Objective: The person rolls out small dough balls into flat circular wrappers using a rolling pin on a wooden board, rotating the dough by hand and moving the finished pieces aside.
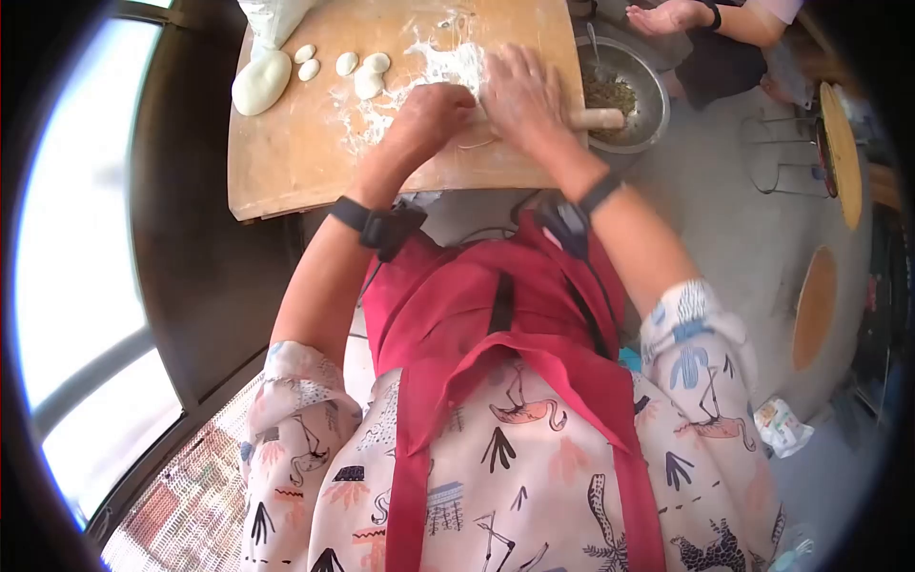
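A wooden rolling pin [600, 119] lies across the floured board, its right end sticking out past the board's edge. My right hand [522, 100] rests palm-down over the pin, fingers stretched forward and flat. Just left of it, my left hand [434, 112] is closed with curled fingers; what they pinch is hidden. A thin pale edge of dough [477, 145] shows below the pin, between the hands. Several small dough pieces [370, 84] sit on the board to the left, beside a larger dough lump [262, 83].
White flour [448, 62] is scattered over the wooden board [305, 167]. A metal bowl [658, 110] of chopped filling with a spoon stands at the board's right. Beyond it, another person's open hand [672, 17] is held up. A stool [839, 157] stands farther right.
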The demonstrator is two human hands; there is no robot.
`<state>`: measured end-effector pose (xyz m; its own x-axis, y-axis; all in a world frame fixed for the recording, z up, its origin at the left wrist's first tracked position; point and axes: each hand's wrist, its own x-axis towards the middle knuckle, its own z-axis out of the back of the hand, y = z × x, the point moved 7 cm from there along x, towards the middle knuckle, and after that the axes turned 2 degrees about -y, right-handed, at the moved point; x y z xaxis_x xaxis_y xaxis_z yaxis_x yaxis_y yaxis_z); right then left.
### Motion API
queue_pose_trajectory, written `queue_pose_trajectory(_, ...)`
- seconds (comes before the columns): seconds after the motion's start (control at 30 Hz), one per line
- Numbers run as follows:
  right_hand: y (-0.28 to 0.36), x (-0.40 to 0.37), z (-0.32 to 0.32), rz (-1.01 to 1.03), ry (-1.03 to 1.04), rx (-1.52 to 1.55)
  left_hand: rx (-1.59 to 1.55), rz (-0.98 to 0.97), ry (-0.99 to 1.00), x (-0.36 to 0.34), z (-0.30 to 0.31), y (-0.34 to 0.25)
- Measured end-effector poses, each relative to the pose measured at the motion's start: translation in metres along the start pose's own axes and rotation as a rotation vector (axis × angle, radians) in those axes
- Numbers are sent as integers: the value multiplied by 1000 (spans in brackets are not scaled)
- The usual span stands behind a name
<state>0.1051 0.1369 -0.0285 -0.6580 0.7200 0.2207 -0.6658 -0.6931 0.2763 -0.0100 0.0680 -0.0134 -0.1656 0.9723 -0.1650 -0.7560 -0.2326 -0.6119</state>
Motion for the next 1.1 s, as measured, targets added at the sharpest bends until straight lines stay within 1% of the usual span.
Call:
queue_pose_trajectory(0.07,1,15,2,54,-87,-3,160,-224,-83,11,-3,-9)
queue_pose_trajectory(0.1,-1,22,18,75,-137,-23,176,-254,-130,20,8,-20)
queue_pose_trajectory(0.17,7,-12,21,32,-84,51,60,-239,-131,13,7,-12)
queue_pose_trajectory(0.2,14,-40,25,51,-33,23,-27,-182,-119,4,9,-4)
queue_pose_trajectory(0.23,15,-56,30,45,-25,21,-179,-32,-113,0,6,16)
queue_pose_trajectory(0.3,18,-75,33,111,-24,50,-513,131,-26,-12,3,36)
queue_pose_trajectory(0.37,12,-45,24,80,-39,50,-493,129,39,-13,-2,32)
queue_pose_trajectory(0.43,6,-3,21,33,-109,58,24,-153,-150,-11,13,-5)
queue_pose_trajectory(0.5,5,14,18,24,-115,22,87,-218,-176,0,12,-21)
queue_pose_trajectory(0.57,3,9,16,38,-101,-20,257,-219,-120,11,0,-17)
queue_pose_trajectory(0.6,8,-12,22,34,-81,11,135,-182,-122,11,2,-12)
queue_pose_trajectory(0.63,12,-34,27,23,-55,44,129,-172,-120,6,3,-6)
queue_pose_trajectory(0.67,14,-52,30,20,-45,47,-148,0,-80,1,4,12)
queue_pose_trajectory(0.7,17,-70,34,62,-45,61,-422,173,-36,-6,0,29)
queue_pose_trajectory(0.73,19,-81,35,100,-46,75,-516,155,-16,-13,-1,31)
queue_pose_trajectory(0.77,19,-77,32,81,-40,80,-513,159,3,-16,-5,29)
queue_pose_trajectory(0.83,11,-29,26,19,-97,54,3,-35,-32,-15,11,-7)
queue_pose_trajectory(0.87,5,-6,18,41,-154,49,55,-134,-104,-9,10,-14)
queue_pose_trajectory(0.9,4,4,14,37,-163,53,64,-246,-177,-4,8,-17)
queue_pose_trajectory(0.97,1,21,11,25,-132,-43,195,-319,-157,10,3,-17)
queue_pose_trajectory(1.0,2,9,14,35,-150,24,189,-318,-167,10,7,-19)
queue_pose_trajectory(1.07,15,-39,28,41,-104,37,-56,-78,-108,5,10,0)
queue_pose_trajectory(1.1,17,-56,31,26,-70,53,-242,79,-80,2,6,19)
